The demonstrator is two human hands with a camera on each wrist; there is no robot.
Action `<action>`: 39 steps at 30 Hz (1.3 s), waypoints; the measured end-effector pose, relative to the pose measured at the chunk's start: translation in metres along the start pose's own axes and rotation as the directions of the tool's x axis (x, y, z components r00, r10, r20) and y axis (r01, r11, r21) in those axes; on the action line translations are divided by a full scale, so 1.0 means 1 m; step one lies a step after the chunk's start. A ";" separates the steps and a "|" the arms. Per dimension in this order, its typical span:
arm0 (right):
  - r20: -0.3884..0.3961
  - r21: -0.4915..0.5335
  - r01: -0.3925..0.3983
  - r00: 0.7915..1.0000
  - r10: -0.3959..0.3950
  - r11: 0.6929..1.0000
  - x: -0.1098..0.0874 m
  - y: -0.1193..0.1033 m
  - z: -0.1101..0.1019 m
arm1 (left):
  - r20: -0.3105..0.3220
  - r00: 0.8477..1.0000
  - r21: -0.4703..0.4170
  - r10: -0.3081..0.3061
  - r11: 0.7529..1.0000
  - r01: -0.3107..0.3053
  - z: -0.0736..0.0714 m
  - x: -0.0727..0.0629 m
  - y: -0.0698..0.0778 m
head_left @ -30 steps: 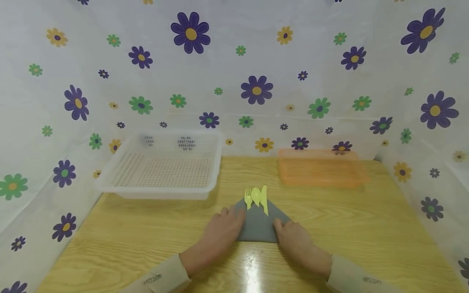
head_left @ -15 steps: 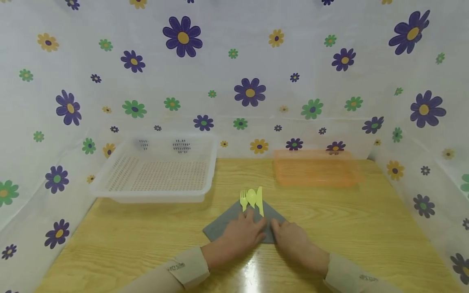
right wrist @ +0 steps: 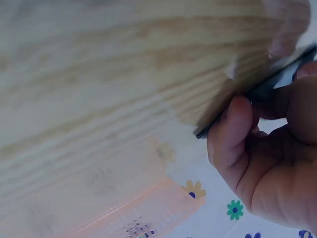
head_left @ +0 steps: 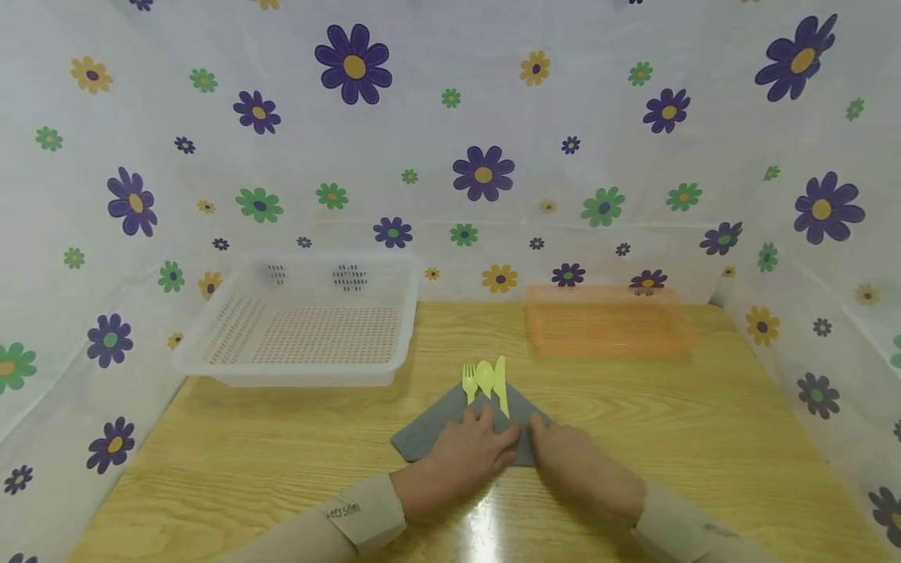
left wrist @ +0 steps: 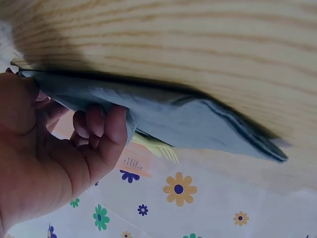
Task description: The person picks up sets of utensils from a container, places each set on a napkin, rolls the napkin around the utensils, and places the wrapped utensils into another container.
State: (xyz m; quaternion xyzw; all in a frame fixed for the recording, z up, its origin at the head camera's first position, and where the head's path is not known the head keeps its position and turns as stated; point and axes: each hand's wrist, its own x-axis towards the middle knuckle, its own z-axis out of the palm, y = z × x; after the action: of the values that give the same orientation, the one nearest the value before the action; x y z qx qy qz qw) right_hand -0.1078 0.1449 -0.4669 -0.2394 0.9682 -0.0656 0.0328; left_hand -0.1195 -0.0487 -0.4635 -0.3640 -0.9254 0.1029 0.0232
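A: Where's the grey napkin (head_left: 422, 436) at?
B: Pressed under the left hand (head_left: 470, 452), fingers loosely spread; right edge seemingly pinched by the right hand (head_left: 573, 461). Longest left-to-right, tip pointed far.
A: Yellow cutlery (head_left: 485, 378)?
B: Tucked in just beyond, nearer the left hand, laid near-to-far, heads pointed far.

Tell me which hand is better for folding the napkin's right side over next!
Probably the right hand: it's right at the grey napkin's right side. The left hand rests on the middle, near the yellow fork, spoon and knife, so it could steady things.
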 end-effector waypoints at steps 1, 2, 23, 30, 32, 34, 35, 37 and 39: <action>0.005 0.060 -0.029 1.000 0.029 0.998 0.000 0.001 -0.002 | -0.001 1.000 0.003 0.005 1.000 -0.005 0.000 0.000 0.000; 0.009 0.115 -0.056 0.998 0.055 0.992 0.000 0.002 -0.004 | -0.001 1.000 0.004 0.007 1.000 -0.007 -0.001 0.000 0.000; 0.170 0.302 -0.215 0.971 0.169 0.929 0.000 0.029 -0.031 | 0.042 0.999 0.001 0.013 1.000 -0.013 -0.004 0.002 -0.004; 0.218 0.525 -0.231 0.967 0.133 0.819 0.006 0.038 -0.028 | 0.056 0.998 0.011 0.016 1.000 -0.017 -0.002 0.001 -0.004; 0.229 0.551 -0.218 0.968 0.105 0.806 0.006 0.040 -0.027 | 0.065 0.998 0.011 0.018 1.000 -0.019 -0.001 0.001 -0.004; 0.242 0.594 -0.208 0.967 0.074 0.777 0.005 0.042 -0.027 | 0.073 0.997 0.006 0.016 1.000 -0.016 -0.001 0.001 -0.003; 0.247 0.620 -0.207 0.967 0.063 0.757 0.005 0.043 -0.027 | 0.075 0.997 0.004 0.014 1.000 -0.014 -0.001 0.001 -0.003; 0.260 0.690 -0.210 0.965 0.033 0.693 0.006 0.045 -0.029 | 0.072 0.997 0.001 0.011 1.000 -0.011 -0.001 0.002 -0.003; 0.278 0.754 -0.228 0.961 0.016 0.616 0.006 0.045 -0.031 | 0.064 0.998 -0.003 0.008 1.000 -0.007 -0.002 0.001 -0.004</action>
State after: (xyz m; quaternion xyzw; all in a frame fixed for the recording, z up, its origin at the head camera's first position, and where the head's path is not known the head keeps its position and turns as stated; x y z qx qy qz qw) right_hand -0.1370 0.1849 -0.4429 -0.1407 0.8460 -0.4461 0.2560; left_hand -0.1226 -0.0501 -0.4613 -0.3641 -0.9244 0.1133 -0.0073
